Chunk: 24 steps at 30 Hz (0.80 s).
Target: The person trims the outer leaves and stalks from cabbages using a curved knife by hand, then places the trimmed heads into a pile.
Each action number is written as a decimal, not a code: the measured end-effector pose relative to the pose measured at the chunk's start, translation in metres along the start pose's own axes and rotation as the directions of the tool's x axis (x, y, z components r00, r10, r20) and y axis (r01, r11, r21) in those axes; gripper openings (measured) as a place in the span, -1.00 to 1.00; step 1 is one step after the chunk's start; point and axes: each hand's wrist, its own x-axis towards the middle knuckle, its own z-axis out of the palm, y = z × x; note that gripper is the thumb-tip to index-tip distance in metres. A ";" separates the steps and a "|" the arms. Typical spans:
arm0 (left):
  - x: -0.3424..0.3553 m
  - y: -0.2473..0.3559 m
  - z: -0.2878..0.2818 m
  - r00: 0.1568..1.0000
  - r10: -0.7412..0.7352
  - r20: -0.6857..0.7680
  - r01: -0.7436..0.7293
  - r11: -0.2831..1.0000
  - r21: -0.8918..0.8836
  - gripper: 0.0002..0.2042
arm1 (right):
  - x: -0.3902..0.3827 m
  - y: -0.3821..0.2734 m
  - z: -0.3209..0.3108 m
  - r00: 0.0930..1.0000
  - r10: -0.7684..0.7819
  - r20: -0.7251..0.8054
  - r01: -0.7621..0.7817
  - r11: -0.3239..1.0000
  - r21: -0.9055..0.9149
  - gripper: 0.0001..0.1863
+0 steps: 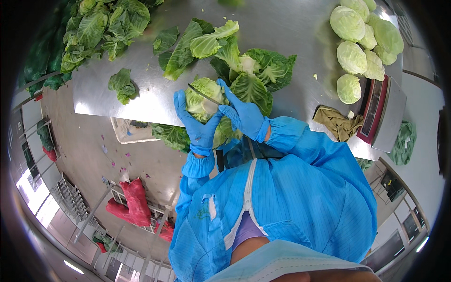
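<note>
My blue-gloved left hand (197,124) cups a pale cabbage head (199,98) from its left and lower side at the steel table's near edge. My gloved right hand (242,110) grips a knife (204,95) at the cabbage's right, the dark blade lying across the top of the head; the handle is mostly hidden by my fingers. Behind the cabbage lie loose green outer leaves around a cut stem (246,66). Below and beside my left hand, more large leaves (171,136) show under the table edge.
Steel table (303,42) holds a leaf pile (94,28) at back left, trimmed cabbages (352,61) at back right, an olive cloth (333,122) and a red-and-steel scale (380,113) at right. A white crate (127,134) sits beneath; red sacks (134,202) lie on a rack at left.
</note>
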 end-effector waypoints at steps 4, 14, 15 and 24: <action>0.000 0.008 0.003 1.000 -0.031 -0.002 0.031 0.999 0.019 0.11 | 0.005 0.002 0.001 0.994 -0.078 -0.077 0.072 0.995 -0.072 -0.22; -0.008 0.006 0.022 0.988 0.019 -0.154 -0.008 0.998 0.066 0.08 | 0.024 -0.017 -0.003 0.984 -0.038 -0.173 0.025 0.997 -0.077 -0.36; -0.009 0.006 0.024 0.986 0.028 -0.166 -0.015 0.997 0.079 0.08 | 0.025 -0.018 -0.004 0.985 -0.018 -0.174 0.003 0.996 -0.090 -0.38; -0.021 0.001 0.016 0.976 -0.097 -0.195 0.063 0.983 -0.172 0.12 | 0.025 -0.022 -0.012 0.988 0.150 -0.038 -0.141 0.974 0.179 -0.49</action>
